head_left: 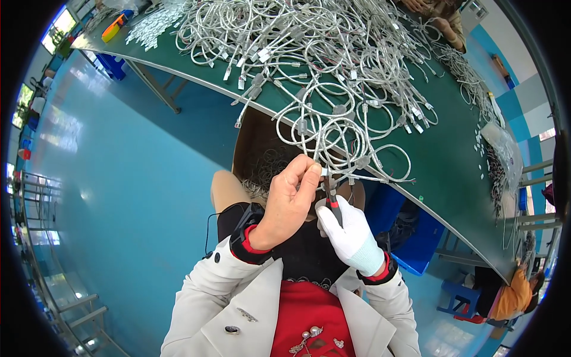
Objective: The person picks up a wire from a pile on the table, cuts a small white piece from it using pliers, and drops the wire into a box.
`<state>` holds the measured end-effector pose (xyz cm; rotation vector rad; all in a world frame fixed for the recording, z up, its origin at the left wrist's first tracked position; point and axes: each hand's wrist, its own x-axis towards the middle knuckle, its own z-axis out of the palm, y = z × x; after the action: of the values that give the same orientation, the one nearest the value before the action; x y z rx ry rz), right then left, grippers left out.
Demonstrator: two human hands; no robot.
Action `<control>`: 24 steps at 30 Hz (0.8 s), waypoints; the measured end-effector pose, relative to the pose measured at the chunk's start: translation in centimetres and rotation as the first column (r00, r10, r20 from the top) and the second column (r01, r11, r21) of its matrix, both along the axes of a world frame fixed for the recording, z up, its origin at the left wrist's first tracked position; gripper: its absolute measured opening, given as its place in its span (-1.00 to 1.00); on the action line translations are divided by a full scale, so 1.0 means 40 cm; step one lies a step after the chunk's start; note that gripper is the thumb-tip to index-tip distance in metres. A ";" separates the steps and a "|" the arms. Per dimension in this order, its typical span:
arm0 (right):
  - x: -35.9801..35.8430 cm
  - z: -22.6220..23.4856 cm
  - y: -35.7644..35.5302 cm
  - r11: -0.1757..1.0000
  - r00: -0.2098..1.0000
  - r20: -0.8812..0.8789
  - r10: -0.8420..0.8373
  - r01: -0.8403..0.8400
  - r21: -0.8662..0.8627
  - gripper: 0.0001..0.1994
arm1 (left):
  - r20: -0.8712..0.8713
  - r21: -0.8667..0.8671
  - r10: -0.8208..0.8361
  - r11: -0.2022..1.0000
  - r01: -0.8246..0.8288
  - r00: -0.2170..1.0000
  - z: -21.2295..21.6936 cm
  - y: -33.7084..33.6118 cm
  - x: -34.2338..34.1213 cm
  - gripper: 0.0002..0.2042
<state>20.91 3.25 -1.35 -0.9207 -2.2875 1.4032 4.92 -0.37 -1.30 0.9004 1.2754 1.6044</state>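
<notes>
My bare left hand [286, 199] pinches the end of a silvery cable between thumb and forefinger, just off the table's near edge. A small white connector [325, 172] shows at its fingertips. In a white glove, my right hand [352, 237] is wrapped round pliers [333, 207] with red and black handles. The jaws point up and sit right beside the connector; whether they grip it I cannot tell. Looped silvery cables [342, 134] with grey lumps and white plugs hang over the edge just beyond both hands.
A large heap of similar cables [285, 35] covers much of the green table [434, 160]. An open cardboard box [242, 146] and a blue bin [416, 253] stand below the edge. One person's hands [443, 25] are across the table; another person [513, 297] sits at right.
</notes>
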 end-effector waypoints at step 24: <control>-0.068 -0.081 -0.015 0.972 0.979 -0.195 -0.060 0.101 0.212 -0.87 | 0.101 -0.048 0.027 0.999 -0.022 0.995 -0.041 -0.026 -0.026 -0.82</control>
<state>18.21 2.65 -4.60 -0.7687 -2.1842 1.1227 3.88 -1.40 -2.93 0.7676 1.2520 1.6126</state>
